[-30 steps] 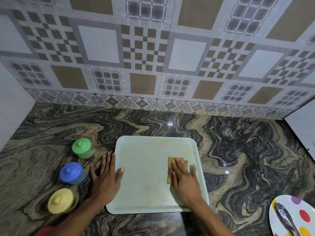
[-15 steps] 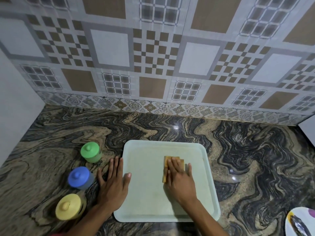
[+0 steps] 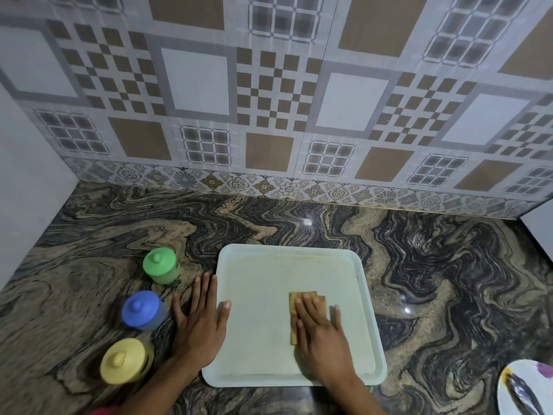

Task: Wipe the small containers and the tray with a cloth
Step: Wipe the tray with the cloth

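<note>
A pale green tray (image 3: 257,274) lies on the marbled counter. My right hand (image 3: 321,333) presses flat on a folded tan cloth (image 3: 293,299) in the middle of the tray, fingers straight. My left hand (image 3: 199,319) lies flat on the counter at the tray's left edge, its thumb over the rim. Left of it stand three small lidded containers in a row: green (image 3: 161,265) at the back, blue (image 3: 143,310) in the middle, yellow (image 3: 125,360) nearest me.
A white plate with coloured dots (image 3: 526,387), holding metal utensils, sits at the bottom right corner. The tiled wall (image 3: 269,115) rises behind the counter. A white panel (image 3: 24,181) closes the left side.
My right hand slid the cloth leftward from the tray's right part to its centre, then slightly back toward me. The left hand stays at the tray's edge.
</note>
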